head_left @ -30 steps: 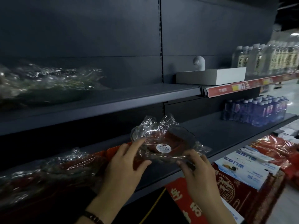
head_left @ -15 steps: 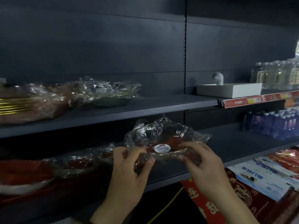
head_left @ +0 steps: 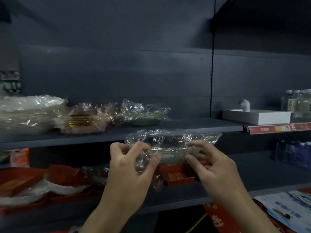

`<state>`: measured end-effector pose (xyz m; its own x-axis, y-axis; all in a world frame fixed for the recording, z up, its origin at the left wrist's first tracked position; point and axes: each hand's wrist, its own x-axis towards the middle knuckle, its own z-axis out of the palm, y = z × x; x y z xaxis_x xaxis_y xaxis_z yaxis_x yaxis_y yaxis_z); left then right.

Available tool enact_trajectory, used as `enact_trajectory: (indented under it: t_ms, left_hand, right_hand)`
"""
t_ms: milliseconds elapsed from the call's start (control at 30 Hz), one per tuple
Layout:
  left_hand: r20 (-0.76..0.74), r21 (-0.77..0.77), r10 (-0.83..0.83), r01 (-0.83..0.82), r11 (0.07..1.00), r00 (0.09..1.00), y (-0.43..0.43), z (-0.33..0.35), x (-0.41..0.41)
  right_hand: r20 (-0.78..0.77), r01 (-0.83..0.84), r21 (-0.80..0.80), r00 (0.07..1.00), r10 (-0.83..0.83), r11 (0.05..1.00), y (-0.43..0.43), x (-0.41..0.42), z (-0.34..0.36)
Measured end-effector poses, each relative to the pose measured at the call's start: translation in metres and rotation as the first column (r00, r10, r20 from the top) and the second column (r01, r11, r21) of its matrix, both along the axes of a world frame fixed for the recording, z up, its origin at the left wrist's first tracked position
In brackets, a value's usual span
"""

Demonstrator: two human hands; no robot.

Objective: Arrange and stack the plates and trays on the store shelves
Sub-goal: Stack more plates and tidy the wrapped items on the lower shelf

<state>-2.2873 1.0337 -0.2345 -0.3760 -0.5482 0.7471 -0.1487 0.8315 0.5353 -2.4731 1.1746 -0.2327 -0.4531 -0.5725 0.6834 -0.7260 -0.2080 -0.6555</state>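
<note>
Left grip (head_left: 131, 169): grasps the left end of the wrapped plate (head_left: 171, 148), fingers curled over its top rim and thumb pressed on the near side of the film.
Right grip (head_left: 217, 169): grasps the right end the same way, fingers hooked over the rim, thumb on the near side.
Wrapped plate: a shallow dish in crinkled clear film with a thin gold line along its rim. It is held roughly level in the air between both grips, just in front of the front edge of the upper shelf (head_left: 193, 125). Loose film sticks out past the right grip.
Red tray (head_left: 176, 175): on the lower shelf (head_left: 252, 174), directly under the held plate, partly hidden by both grips.
Green plate (head_left: 144, 121): film-wrapped, on the upper shelf behind and left of the held plate.
Brown stack (head_left: 85, 118): gold-edged, wrapped, just left of the green plate, their films touching.
White stack (head_left: 28, 113): wrapped plates at the left end of the upper shelf, beside the brown stack.
Lower shelf, left end: more red trays (head_left: 64, 174) and white plates (head_left: 58, 187) under film.
White box (head_left: 255, 116): on the upper shelf's right section, a white pipe elbow (head_left: 244, 105) at its back.
Clear bottles (head_left: 296, 103): at the right end of the upper shelf.
Red price strip (head_left: 279, 127): along that section's front edge.
Blue bottles (head_left: 292, 152): at the right back of the lower shelf.
</note>
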Motion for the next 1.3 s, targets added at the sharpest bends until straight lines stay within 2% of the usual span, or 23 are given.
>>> enact_trajectory:
  t_ms: [333, 567, 667, 733, 1000, 1100, 1200, 1300]
  left_hand:
    - [-0.069, -0.258, 0.08, -0.095, 0.962, 0.994, -0.032, 0.095, 0.006]
    - [-0.069, -0.229, 0.128, -0.14, 0.963, 0.989, -0.108, 0.158, -0.038]
    - [0.008, -0.104, 0.109, -0.108, 0.989, 0.994, -0.148, 0.165, -0.06]
    - [0.032, -0.093, 0.11, -0.107, 0.99, 0.993, -0.174, 0.164, -0.073]
    - [0.147, -0.204, 0.264, -0.232, 0.951, 0.953, -0.257, 0.137, -0.121]
    - [0.213, -0.235, 0.339, -0.289, 0.928, 0.916, -0.276, 0.121, -0.134]
    - [0.241, -0.261, 0.396, -0.333, 0.906, 0.886, -0.285, 0.106, -0.139]
    - [0.297, -0.343, 0.417, -0.312, 0.886, 0.859, -0.285, 0.094, -0.14]
  right_hand:
    - [-0.047, -0.068, -0.142, 0.997, 0.062, 0.988, -0.035, -0.002, 0.086]
    - [-0.034, 0.023, -0.182, 0.999, -0.03, 0.983, -0.13, -0.048, 0.144]
    - [-0.068, 0.073, -0.139, 0.994, -0.083, 0.988, -0.168, -0.069, 0.154]
    - [-0.083, 0.089, -0.095, 0.992, -0.097, 0.992, -0.192, -0.082, 0.156]
    - [-0.192, 0.183, -0.059, 0.963, -0.191, 0.981, -0.28, -0.126, 0.136]
    - [-0.162, 0.182, 0.066, 0.972, -0.17, 0.981, -0.299, -0.14, 0.12]
    - [-0.175, 0.282, 0.247, 0.954, -0.244, 0.927, -0.308, -0.151, 0.103]
    - [-0.213, 0.285, 0.293, 0.95, -0.228, 0.913, -0.307, -0.159, 0.09]
